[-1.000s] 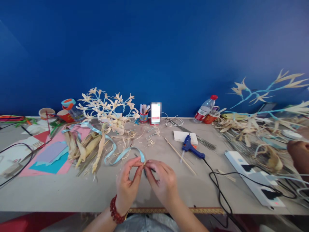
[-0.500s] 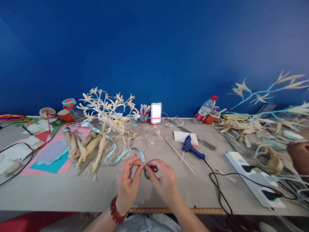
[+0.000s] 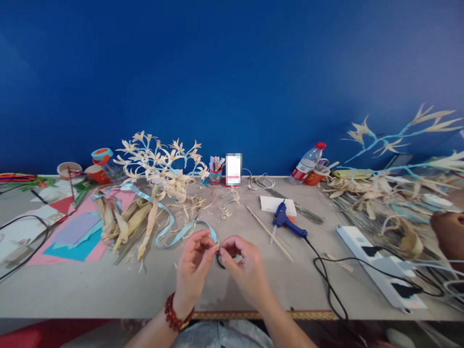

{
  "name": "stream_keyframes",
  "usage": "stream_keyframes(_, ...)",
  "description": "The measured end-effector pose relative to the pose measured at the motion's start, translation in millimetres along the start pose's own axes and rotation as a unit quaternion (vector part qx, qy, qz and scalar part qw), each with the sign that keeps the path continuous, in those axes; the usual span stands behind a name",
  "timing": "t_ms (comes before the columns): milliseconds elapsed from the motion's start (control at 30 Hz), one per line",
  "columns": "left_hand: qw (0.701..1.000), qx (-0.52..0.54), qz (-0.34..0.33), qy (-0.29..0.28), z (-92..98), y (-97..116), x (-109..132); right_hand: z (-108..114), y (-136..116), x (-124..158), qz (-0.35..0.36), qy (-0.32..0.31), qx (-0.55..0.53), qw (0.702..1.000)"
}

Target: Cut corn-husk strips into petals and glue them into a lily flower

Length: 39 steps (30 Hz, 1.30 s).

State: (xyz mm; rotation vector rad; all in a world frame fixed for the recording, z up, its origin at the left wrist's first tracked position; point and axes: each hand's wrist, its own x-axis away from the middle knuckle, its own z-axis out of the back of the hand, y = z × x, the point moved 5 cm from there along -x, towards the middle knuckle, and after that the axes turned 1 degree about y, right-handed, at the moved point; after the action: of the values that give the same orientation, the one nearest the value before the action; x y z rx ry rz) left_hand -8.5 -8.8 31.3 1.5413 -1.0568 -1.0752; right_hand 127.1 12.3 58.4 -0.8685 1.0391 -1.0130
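While right hand (image 3: 243,261) pinches small pale piece (image 3: 218,246) at end of light-blue ribbon (image 3: 186,229), left hand (image 3: 194,261) just beside, its grip unclear, glue gun (image 3: 284,220) to right, dried husks (image 3: 135,225) to left

I log remotely: one bracelet (image 3: 175,315), dark red beads, left wrist; forearms (image 3: 282,320), bare; one garment (image 3: 219,335), pale grey, lap.
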Motion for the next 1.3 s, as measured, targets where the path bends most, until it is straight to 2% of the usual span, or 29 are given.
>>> stream_keyframes(67, 0.999, 0.039, 0.025, -0.002, -0.3, -3.8, -0.2, -0.7, 2.1, 0.3, -0.012, -0.008, -0.013, 1.000)
stream_keyframes(133, 0.996, 0.072, 0.046, -0.006, -0.8, -7.0, -0.9, 0.4, 0.8, 0.5, 0.017, -0.003, 0.000, 1.000)
stream_keyframes(267, 0.994, 0.089, 0.060, -0.023, -1.8, -7.4, -2.7, 5.4, -11.7, 2.1, 0.164, 0.010, 0.081, 0.983)
stream_keyframes(367, 0.995, 0.070, 0.057, -0.042, -2.4, -3.0, -4.3, 7.1, -17.1, 2.3, 0.227, -0.028, 0.120, 0.966)
stream_keyframes(667, 0.988, 0.045, 0.109, -0.096, -3.3, -2.9, -9.9, 14.2, -21.2, -2.2, 0.279, -0.094, 0.237, 0.926)
stream_keyframes(800, 0.986, 0.037, 0.123, -0.104, -3.8, -2.9, -10.6, 14.5, -23.6, -5.4, 0.280, -0.139, 0.334, 0.889)
stream_keyframes(933, 0.983, 0.035, 0.142, -0.110, -4.2, -0.6, -10.5, 14.0, -25.2, -6.4, 0.316, -0.171, 0.387, 0.849)
stream_keyframes(1300, 0.977, 0.050, 0.174, -0.115, -3.4, -6.7, -9.9, 13.9, -21.7, -7.3, 0.353, -0.211, 0.397, 0.821)
